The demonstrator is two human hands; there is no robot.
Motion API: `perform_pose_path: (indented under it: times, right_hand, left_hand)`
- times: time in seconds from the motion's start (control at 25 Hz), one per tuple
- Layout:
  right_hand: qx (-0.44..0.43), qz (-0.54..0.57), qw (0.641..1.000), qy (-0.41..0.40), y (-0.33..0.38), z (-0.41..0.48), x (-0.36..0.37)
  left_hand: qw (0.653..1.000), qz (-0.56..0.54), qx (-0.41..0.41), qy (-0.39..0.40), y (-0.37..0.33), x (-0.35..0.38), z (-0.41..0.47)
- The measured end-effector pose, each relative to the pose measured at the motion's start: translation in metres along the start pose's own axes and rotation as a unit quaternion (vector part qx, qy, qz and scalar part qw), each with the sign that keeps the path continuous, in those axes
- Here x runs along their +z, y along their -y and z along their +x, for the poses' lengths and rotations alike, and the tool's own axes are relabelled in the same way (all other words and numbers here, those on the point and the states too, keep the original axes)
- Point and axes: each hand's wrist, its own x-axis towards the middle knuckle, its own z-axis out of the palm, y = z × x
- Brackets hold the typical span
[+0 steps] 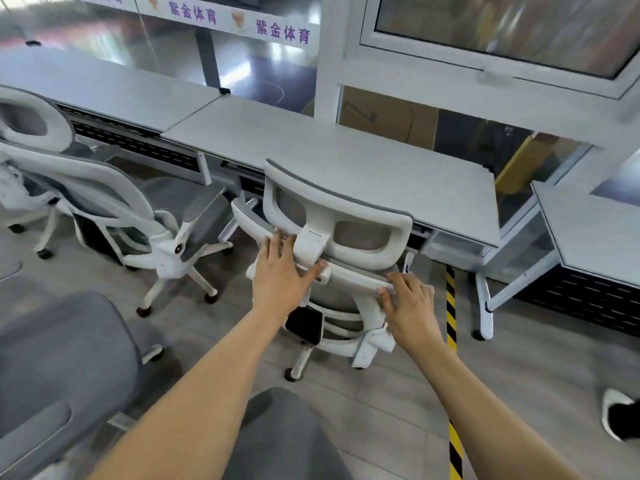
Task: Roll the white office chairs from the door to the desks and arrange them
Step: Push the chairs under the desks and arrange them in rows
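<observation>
**Chair meets desk: both hands steer from the backrest**

Chair (346, 244), white-framed with grey mesh, stands backed toward the camera at the front edge of the grey desk (346, 157), its headrest rising just above the grip and its wheeled base splayed on the floor below it. The left hand (280, 268) lies over the top rail of the backrest beside the headrest bracket, fingers spread and thumb hooked along the rail; the right hand (408, 303) clamps the same rail further along, fingers curled over its edge. Both hands hold the chair.

Judging by the castors and the hollow plastic frame, the chair should roll lightly but swing readily, so a hold on the stiff rail at two separated points looks the sound choice; the mesh would give under pressure and the headrest may pivot.

To the left of the grip a second chair (138, 209) sits reclined at the neighbouring desk (104, 88). Nearer the person than the grip, another grey seat (62, 358) waits. Right of the grip, a yellow-and-black floor stripe (452, 341) runs toward the desk.
</observation>
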Motion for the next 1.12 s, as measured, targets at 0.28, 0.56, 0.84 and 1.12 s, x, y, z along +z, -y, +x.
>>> perform_pose_path:
  times: [0.28, 0.56, 0.84, 1.12]
  right_hand:
    - [-0.017, 0.034, 0.999, 0.004, 0.009, 0.002, 0.007]
    - [-0.033, 0.035, 0.999, 0.026, 0.006, 0.015, 0.002]
    - [-0.033, 0.013, 0.999, 0.035, 0.007, 0.013, -0.004]
    - [-0.040, 0.060, 0.997, -0.021, 0.054, -0.090, -0.033]
  left_hand:
    - [1.000, -0.010, -0.021, -0.006, 0.013, -0.006, -0.004]
    - [0.998, -0.009, -0.041, 0.041, 0.014, -0.014, -0.002]
    - [0.995, 0.055, -0.027, 0.081, 0.020, -0.018, -0.003]
    - [0.989, 0.099, 0.072, 0.087, 0.021, -0.076, -0.099]
